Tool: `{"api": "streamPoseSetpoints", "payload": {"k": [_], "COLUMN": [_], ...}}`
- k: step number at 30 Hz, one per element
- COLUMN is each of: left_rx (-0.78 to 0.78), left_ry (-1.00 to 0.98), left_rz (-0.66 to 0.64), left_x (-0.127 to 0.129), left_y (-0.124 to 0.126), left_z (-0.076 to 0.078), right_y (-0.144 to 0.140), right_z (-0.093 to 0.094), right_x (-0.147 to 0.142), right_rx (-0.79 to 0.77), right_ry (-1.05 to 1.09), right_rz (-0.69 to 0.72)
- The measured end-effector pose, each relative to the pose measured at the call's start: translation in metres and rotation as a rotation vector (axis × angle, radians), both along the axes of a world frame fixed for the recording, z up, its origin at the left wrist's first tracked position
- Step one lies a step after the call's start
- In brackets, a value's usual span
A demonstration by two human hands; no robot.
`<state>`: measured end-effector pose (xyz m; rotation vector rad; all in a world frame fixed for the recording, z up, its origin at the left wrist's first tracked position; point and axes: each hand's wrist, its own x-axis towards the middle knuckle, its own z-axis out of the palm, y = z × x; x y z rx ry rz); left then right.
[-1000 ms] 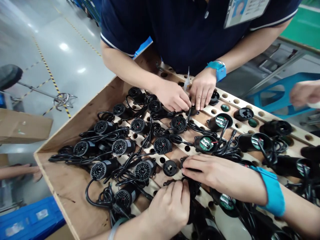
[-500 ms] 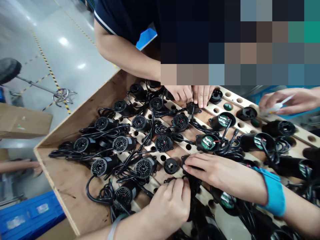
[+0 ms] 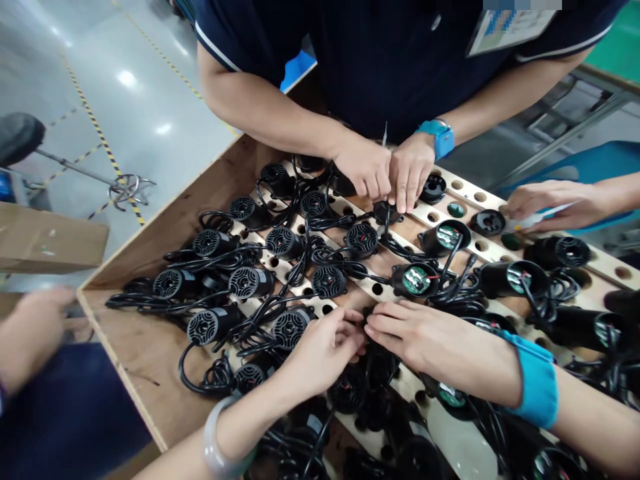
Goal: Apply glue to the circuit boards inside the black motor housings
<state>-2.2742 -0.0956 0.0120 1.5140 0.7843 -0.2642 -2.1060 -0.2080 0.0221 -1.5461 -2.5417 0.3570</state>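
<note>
My left hand [image 3: 327, 350], with a pale bangle at the wrist, has its fingers curled together at the centre of the crate; what they pinch is hidden. Right beside its fingertips, my right hand [image 3: 417, 337], under a blue wristband [image 3: 537, 380], curls its fingers over the top of a black cylindrical housing [image 3: 377, 367], mostly covered by the hands. Below my left hand stands a housing with a slotted grille [image 3: 347, 390]. An uncovered housing [image 3: 416, 280] just above my right hand shows a green circuit board and a red wire.
Several grille-topped housings with black cables fill the wooden crate [image 3: 115, 327], set in drilled wooden strips [image 3: 400, 230]. Across it, a co-worker's hands [image 3: 383, 173] press on a black cap. Another person's hand [image 3: 545, 203] holds a white nozzle at right. A blurred arm [image 3: 30, 340] is at left.
My left hand has moved up and right to my right hand's fingertips, covering where a loose black cap showed. My right hand has barely moved. A blurred arm has come in at left.
</note>
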Motion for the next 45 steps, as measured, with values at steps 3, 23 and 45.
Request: {"api": "streamPoseSetpoints", "payload": {"k": [3, 23, 45], "left_rx": [-0.304, -0.289, -0.339], "left_ry": [0.042, 0.025, 0.128], "left_rz": [0.141, 0.131, 0.011], "left_x": [0.008, 0.018, 0.033], "left_y": [0.005, 0.006, 0.016], "left_z": [-0.006, -0.018, -0.014], "right_y": [-0.003, -0.04, -0.029], "right_z": [-0.003, -0.025, -0.036], "right_x": [0.0, -0.029, -0.047], "right_rx": [0.008, -0.545, -0.77], "right_ry": [0.044, 0.879, 1.446], "right_rz": [-0.032, -1.027, -1.176]}}
